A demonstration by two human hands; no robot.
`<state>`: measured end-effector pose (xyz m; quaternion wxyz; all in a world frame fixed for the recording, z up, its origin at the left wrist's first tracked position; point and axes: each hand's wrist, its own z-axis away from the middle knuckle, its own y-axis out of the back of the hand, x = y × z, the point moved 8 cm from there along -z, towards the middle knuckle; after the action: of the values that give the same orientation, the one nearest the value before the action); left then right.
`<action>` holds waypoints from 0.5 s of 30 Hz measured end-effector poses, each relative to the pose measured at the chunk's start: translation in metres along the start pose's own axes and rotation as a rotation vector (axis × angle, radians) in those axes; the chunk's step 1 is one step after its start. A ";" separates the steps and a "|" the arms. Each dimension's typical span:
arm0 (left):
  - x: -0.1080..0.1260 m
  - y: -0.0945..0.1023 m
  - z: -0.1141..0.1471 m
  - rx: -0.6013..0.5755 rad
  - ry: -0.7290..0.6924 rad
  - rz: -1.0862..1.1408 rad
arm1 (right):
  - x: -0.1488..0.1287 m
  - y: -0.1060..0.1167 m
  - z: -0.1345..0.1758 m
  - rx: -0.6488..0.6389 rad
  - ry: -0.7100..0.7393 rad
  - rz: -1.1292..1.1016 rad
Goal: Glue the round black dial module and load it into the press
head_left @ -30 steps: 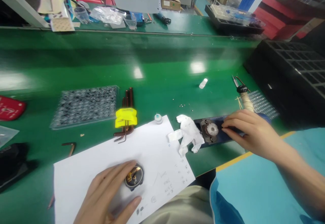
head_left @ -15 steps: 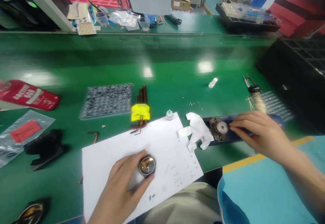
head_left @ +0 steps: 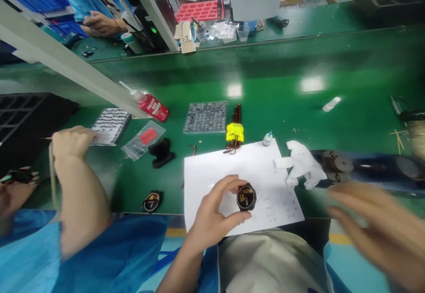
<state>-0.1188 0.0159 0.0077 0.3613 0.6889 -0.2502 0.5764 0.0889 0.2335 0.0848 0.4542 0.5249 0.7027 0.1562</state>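
A round black watch [head_left: 246, 197] without a strap is held by its rim between the thumb and fingers of my left hand [head_left: 217, 209], over a white sheet [head_left: 202, 169] with handwriting. My right hand [head_left: 375, 222] is smeared by motion at the right, in front of the dark blue base [head_left: 375, 167]. Whether it holds anything does not show. On that base sits a round metal fixture [head_left: 342, 164], beside a crumpled white cloth [head_left: 303, 164]. A second watch [head_left: 152, 201] lies on the green bench to the left.
Left of me, a co-worker's arm [head_left: 83, 182] reaches over the bench towards a tray of parts [head_left: 111, 127]. Farther back are a red Loctite bottle [head_left: 152, 106], a clear parts tray [head_left: 206, 117], hex keys in a yellow holder [head_left: 235, 132] and a small dropper bottle [head_left: 267, 139].
The view has swung left, bringing the co-worker's arms into sight. My right hand has come off the metal fixture and moved nearer to me. My left hand still holds the watch.
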 end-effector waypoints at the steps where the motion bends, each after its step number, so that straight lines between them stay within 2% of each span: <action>1: 0.001 -0.009 0.000 -0.040 0.006 0.179 | -0.020 -0.019 -0.006 0.000 0.050 -0.066; 3: 0.002 -0.029 0.001 -0.158 0.051 0.514 | -0.043 -0.050 -0.017 0.034 0.042 -0.189; 5: 0.003 -0.048 0.001 -0.267 0.137 0.742 | -0.049 -0.072 -0.022 0.046 -0.010 -0.325; 8: 0.005 -0.064 0.001 -0.333 0.199 0.879 | -0.045 -0.085 -0.020 0.043 -0.088 -0.478; 9: 0.004 -0.065 0.000 -0.311 0.194 0.867 | -0.043 -0.085 -0.018 0.059 -0.109 -0.500; 11: 0.002 -0.062 -0.001 -0.197 0.151 0.774 | -0.039 -0.079 -0.015 0.116 -0.136 -0.505; 13: 0.002 -0.057 0.000 -0.046 0.066 0.603 | -0.037 -0.073 -0.013 0.166 -0.160 -0.486; 15: 0.006 -0.057 0.004 0.041 -0.029 0.370 | -0.037 -0.070 -0.012 0.199 -0.186 -0.458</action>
<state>-0.0714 0.0480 0.0010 0.2315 0.6466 -0.3659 0.6281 0.0388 0.1766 0.0603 0.4865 0.4064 0.7703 -0.0693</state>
